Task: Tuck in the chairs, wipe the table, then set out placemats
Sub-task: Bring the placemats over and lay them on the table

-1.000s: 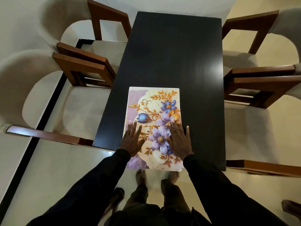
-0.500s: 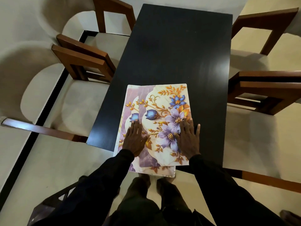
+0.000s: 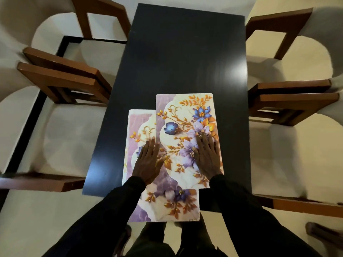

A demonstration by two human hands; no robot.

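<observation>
Placemats, two of them with the same print of purple and blue flowers and orange leaves, lie overlapped at the near end of the dark table (image 3: pixel 185 52). On the far left a black band runs across the pale floor (image 3: pixel 24 219), and two left chairs (image 3: pixel 63 80) with brown wooden arms and pale seats stand close against the table's long side. The lower placemat (image 3: pixel 163 206) sits left of the table's middle line, and its near end hangs out past the near table edge, above the person's feet. The left hand (image 3: pixel 148 164) lies flat on this mat, palm down, its fingers (image 3: pixel 150 145) straight and held close together, with the tips a little blurred just beside the left edge of the mat above; the thumb angles out to the right toward that edge, and nothing is gripped. The upper placemat (image 3: pixel 185 112) covers the right part of the lower one, set farther up the table and to the right, with its whole outline on the tabletop. The right hand (image 3: pixel 207 158) presses flat on it, fingers straight and slightly spread, the fingertips resting on the purple flowers, holding nothing. Black sleeves (image 3: pixel 241 210) run back from both wrists. To the right, two right chairs (image 3: pixel 293 106) of the same kind stand near the table's other long side.
</observation>
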